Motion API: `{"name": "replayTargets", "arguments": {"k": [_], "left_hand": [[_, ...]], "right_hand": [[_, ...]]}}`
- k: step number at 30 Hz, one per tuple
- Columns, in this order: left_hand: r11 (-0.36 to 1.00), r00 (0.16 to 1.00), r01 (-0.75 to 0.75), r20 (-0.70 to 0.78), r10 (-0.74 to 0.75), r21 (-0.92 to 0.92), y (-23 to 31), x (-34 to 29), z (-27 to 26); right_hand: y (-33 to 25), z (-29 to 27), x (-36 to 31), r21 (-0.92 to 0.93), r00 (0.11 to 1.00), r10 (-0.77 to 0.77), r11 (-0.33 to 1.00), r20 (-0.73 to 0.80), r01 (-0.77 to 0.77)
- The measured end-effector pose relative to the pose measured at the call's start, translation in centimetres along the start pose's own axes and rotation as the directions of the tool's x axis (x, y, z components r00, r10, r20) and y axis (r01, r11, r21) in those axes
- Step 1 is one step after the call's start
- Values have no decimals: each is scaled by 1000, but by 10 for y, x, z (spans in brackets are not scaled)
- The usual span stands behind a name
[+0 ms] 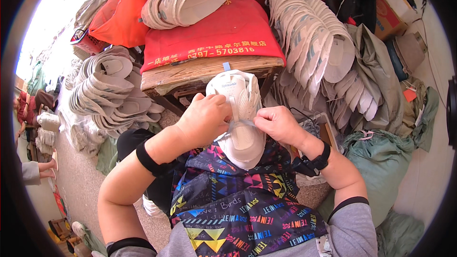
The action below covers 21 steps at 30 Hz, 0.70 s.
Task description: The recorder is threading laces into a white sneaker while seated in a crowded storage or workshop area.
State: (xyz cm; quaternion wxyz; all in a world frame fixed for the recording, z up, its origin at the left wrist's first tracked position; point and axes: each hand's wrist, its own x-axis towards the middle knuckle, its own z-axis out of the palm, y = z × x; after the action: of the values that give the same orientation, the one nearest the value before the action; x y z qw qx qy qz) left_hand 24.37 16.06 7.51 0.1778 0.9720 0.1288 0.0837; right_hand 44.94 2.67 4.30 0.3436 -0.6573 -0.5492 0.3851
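Note:
A whitish shoe upper (243,145) rests on my lap with its rounded toe toward me and its opening toward the wooden stool. A pale grey-blue lace (242,123) crosses its front near the lower end of the tongue. From the left, my left hand (205,116) is closed on the lace, its knuckles over the side of the upper. On the other side my right hand (278,123) pinches the lace between thumb and forefinger. A light blue tab (226,66) sticks up at the upper's far end. Part of the lace is hidden behind my fingers.
Ahead stands a wooden stool (209,72) under a red cloth (214,33), topped by stacked shoe uppers (185,5). More nested uppers lie left (102,90) and right (309,38). A green sack (378,166) sits at right. Another person's foot (50,166) shows far left.

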Motion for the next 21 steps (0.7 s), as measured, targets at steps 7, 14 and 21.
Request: {"name": "replayTargets", "arguments": {"k": [7,14,21], "left_hand": [[994,995,102,1,-102,-48,-2,9,11],[957,965,177,-150,-214,-229,0,5,21],[840,872,94,-362,-329,-535,28,11,25]], "right_hand": [[-13,5,1,-220,995,-96,971,-21,89],[10,12,-1,195,999,14,981,-32,-8],[11,13,-11,69,981,-86,993,-172,100]]}}
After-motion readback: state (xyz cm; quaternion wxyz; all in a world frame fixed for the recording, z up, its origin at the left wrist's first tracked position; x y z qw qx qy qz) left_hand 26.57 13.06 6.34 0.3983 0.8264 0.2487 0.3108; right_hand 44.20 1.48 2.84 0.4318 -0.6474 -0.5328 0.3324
